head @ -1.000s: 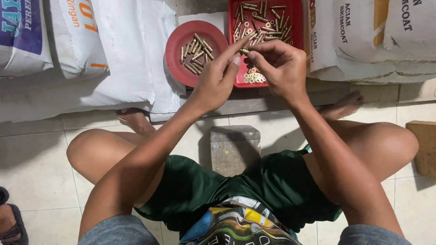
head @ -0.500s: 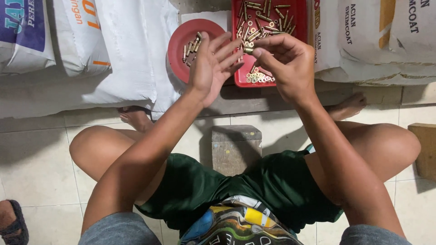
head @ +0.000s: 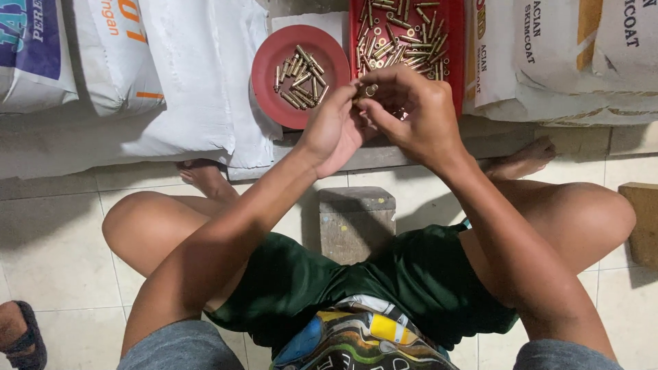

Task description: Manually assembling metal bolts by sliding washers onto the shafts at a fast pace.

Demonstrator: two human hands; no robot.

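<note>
My left hand and my right hand meet in front of me, fingertips together on a small brass bolt with a ring-shaped nut. Behind them a round red dish holds several brass bolts. To its right a rectangular red tray holds many loose brass bolts, nuts and washers. My right hand covers the tray's near edge.
White sacks lie along the back at left and right. A grey concrete block stands between my knees on the tiled floor. A wooden block is at the right edge. Another person's sandalled foot shows at the lower left.
My left hand has left the round dish and come right to join my right hand. Both hands have drawn back slightly from the tray, holding the small brass piece together.
</note>
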